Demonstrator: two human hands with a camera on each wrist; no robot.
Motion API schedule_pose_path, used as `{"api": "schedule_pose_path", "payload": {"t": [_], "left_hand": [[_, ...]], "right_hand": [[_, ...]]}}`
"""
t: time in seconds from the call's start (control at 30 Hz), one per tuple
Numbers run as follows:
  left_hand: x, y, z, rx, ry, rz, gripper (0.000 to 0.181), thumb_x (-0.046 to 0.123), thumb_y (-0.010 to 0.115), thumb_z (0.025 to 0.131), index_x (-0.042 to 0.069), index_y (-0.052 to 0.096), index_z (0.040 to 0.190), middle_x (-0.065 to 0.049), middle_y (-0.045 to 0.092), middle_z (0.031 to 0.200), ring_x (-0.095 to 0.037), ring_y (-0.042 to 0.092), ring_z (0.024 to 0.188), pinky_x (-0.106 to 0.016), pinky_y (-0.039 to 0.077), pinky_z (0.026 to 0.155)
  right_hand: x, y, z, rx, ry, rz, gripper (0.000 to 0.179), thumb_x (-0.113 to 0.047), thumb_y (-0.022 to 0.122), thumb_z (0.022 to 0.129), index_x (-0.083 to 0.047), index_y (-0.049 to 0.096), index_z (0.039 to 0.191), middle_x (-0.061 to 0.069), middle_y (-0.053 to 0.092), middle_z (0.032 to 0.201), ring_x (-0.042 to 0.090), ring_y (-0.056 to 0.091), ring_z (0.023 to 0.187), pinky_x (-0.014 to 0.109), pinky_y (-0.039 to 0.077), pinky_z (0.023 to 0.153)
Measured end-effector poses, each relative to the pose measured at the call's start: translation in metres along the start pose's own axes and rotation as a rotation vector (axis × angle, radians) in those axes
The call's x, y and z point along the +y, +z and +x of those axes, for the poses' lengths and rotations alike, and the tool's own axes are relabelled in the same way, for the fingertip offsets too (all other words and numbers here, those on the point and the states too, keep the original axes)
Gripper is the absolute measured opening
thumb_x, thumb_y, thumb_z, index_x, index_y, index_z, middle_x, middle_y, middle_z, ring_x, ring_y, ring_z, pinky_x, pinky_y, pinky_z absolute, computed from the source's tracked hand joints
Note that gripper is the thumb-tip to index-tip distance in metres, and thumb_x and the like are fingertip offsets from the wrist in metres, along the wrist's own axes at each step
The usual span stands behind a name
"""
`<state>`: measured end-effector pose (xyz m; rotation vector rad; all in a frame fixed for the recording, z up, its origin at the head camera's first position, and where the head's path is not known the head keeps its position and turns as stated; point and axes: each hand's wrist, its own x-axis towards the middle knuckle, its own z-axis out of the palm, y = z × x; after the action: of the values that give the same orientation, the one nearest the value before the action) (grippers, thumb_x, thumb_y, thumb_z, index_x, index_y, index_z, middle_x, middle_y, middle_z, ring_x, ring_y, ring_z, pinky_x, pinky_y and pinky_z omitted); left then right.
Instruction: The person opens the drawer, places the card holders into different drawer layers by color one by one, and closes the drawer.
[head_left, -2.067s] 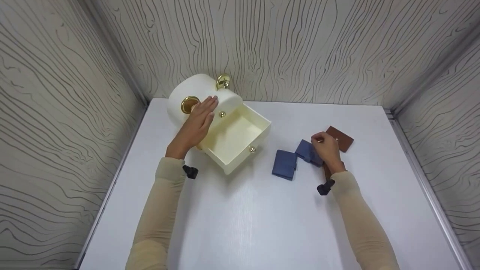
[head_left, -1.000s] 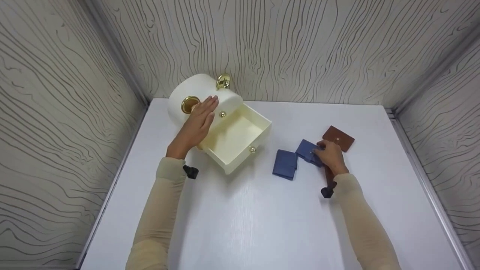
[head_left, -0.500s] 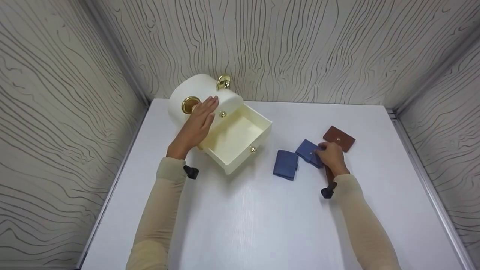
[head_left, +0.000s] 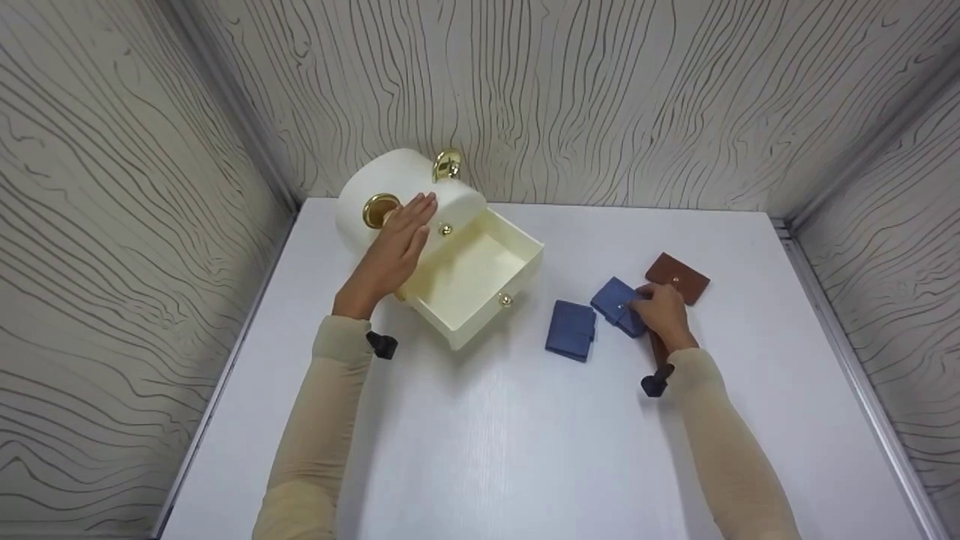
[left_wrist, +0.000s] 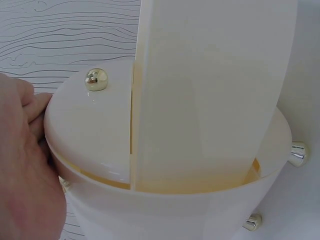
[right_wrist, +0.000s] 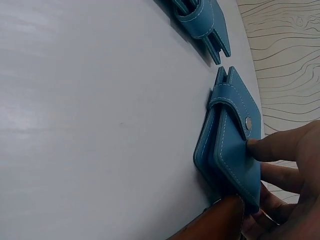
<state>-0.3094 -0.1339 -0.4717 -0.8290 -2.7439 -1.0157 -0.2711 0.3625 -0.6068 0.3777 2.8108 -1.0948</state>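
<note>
My left hand rests with straight fingers against the cream rounded organizer, which has gold knobs and an extended drawer. The left wrist view shows that hand along the organizer's curved side. My right hand holds the edge of a blue wallet with a strap and snap. In the right wrist view its thumb presses the wallet's face beside the snap, with the other fingers at the edge. A second blue wallet lies just left of it.
A brown wallet with a snap lies behind the right hand. Another brown leather piece sits by the held wallet, partly hidden under the wrist in the head view. Patterned walls border the white table at the back and sides.
My right hand has come down from above onto the blue wallet and taken its edge; the wallet has turned slightly since. The left hand and organizer have stayed in place.
</note>
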Motion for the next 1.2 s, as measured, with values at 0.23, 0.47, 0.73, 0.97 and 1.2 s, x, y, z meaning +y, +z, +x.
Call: {"api": "schedule_pose_path", "payload": {"t": [0.23,0.47,0.73,0.97,1.2], "left_hand": [[0.001,0.0,0.0,0.006,0.003,-0.011,0.053,0.028,0.033,0.119,0.011,0.03,0.168,-0.002,0.026,0.178,-0.024,0.017,0.168,-0.045,0.004,0.139],[0.0,0.001,0.0,0.003,0.001,-0.007,0.053,0.029,0.033,0.119,0.012,0.03,0.168,-0.001,0.026,0.178,-0.024,0.017,0.168,-0.045,0.004,0.139],[0.0,0.001,0.0,0.008,0.003,-0.008,0.052,0.028,0.033,0.118,0.012,0.031,0.168,-0.001,0.027,0.178,-0.023,0.017,0.167,-0.045,0.005,0.139],[0.0,0.002,0.0,0.009,0.007,-0.007,0.052,0.028,0.033,0.118,0.011,0.032,0.168,-0.002,0.027,0.177,-0.024,0.017,0.167,-0.046,0.004,0.139],[0.001,0.001,0.0,0.005,0.004,-0.015,0.052,0.028,0.033,0.118,0.012,0.031,0.168,-0.001,0.027,0.177,-0.023,0.017,0.168,-0.045,0.004,0.139]], "right_hand": [[-0.003,-0.001,-0.002,-0.018,0.011,0.011,0.051,-0.021,0.059,0.101,0.01,0.056,0.142,0.032,0.06,0.14,0.042,0.06,0.123,0.056,0.052,0.11],[-0.004,-0.001,-0.002,-0.038,0.019,0.02,0.053,-0.021,0.055,0.102,0.009,0.053,0.146,0.033,0.057,0.145,0.045,0.057,0.129,0.058,0.048,0.116],[-0.006,-0.004,0.0,-0.056,0.009,0.027,0.053,-0.023,0.05,0.106,0.009,0.053,0.149,0.034,0.054,0.151,0.049,0.052,0.141,0.061,0.042,0.122],[-0.01,-0.008,0.0,-0.028,0.01,0.05,0.051,-0.022,0.053,0.105,0.008,0.055,0.146,0.033,0.055,0.149,0.047,0.053,0.138,0.06,0.044,0.12],[-0.018,-0.013,-0.004,0.037,0.001,0.057,0.047,-0.022,0.055,0.104,0.006,0.059,0.142,0.03,0.061,0.14,0.041,0.059,0.121,0.053,0.052,0.104]]}}
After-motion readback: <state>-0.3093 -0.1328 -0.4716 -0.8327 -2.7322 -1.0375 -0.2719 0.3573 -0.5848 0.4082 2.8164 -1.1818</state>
